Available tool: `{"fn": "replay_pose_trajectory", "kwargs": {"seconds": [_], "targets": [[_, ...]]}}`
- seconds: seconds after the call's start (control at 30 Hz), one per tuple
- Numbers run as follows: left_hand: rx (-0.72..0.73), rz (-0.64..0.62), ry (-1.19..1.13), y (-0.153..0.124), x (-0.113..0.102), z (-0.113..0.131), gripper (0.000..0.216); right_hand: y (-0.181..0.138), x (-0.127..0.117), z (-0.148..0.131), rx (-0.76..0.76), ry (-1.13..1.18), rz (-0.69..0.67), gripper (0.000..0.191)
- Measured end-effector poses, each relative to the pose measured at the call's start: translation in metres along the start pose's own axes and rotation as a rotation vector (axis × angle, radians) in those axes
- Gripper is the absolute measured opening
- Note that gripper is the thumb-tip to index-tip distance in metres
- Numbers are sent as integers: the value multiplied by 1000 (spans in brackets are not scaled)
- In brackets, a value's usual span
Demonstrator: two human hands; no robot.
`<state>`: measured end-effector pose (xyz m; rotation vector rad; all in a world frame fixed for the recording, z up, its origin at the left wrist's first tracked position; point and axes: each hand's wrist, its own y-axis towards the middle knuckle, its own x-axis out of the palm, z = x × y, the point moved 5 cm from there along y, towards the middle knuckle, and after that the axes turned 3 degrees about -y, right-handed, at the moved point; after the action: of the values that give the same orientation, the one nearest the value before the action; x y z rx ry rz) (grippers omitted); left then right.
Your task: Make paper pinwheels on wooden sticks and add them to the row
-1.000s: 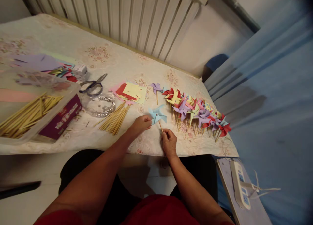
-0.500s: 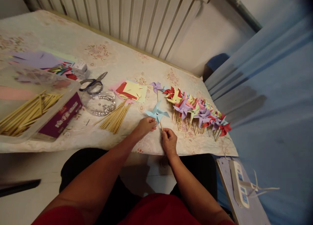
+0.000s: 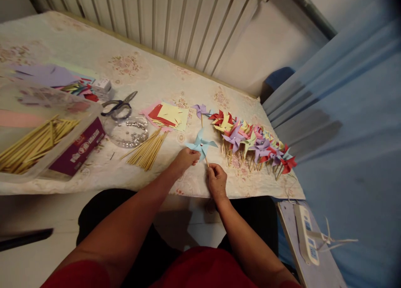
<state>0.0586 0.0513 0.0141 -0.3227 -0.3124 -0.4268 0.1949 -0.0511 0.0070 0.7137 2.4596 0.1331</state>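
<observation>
A light blue paper pinwheel (image 3: 202, 145) with a shiny pin at its centre is held over the near edge of the table. My left hand (image 3: 187, 159) pinches the lower left blade of it. The fingers of my right hand (image 3: 217, 180) are closed round its thin wooden stick, just below the blades. To the right stands a dense group of finished pinwheels (image 3: 247, 141) in purple, red, yellow and other colours. One purple pinwheel (image 3: 200, 110) lies behind the blue one.
Left of my hands lie a bundle of sticks (image 3: 147, 152), stacked paper squares (image 3: 172, 114), a clear round dish (image 3: 127, 131) of pins and scissors (image 3: 120, 106). A clear plastic box (image 3: 90, 112) holds more sticks. At the right, a power strip (image 3: 307, 233) rests on a small stand.
The blue pinwheel's blades have turned or shifted very slightly. Both hands keep nearly the same place and grip.
</observation>
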Motion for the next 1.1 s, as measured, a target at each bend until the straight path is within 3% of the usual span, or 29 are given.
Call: {"fn": "replay_pose_trajectory", "kwargs": {"seconds": [0.37, 1.1], "targets": [[-103, -16, -129, -1, 10, -8, 12, 0, 0, -2, -16, -22, -11, 18], [-52, -34, -190, -2, 20, -11, 16, -3, 2, -5, 9, 25, -38, 18]]}}
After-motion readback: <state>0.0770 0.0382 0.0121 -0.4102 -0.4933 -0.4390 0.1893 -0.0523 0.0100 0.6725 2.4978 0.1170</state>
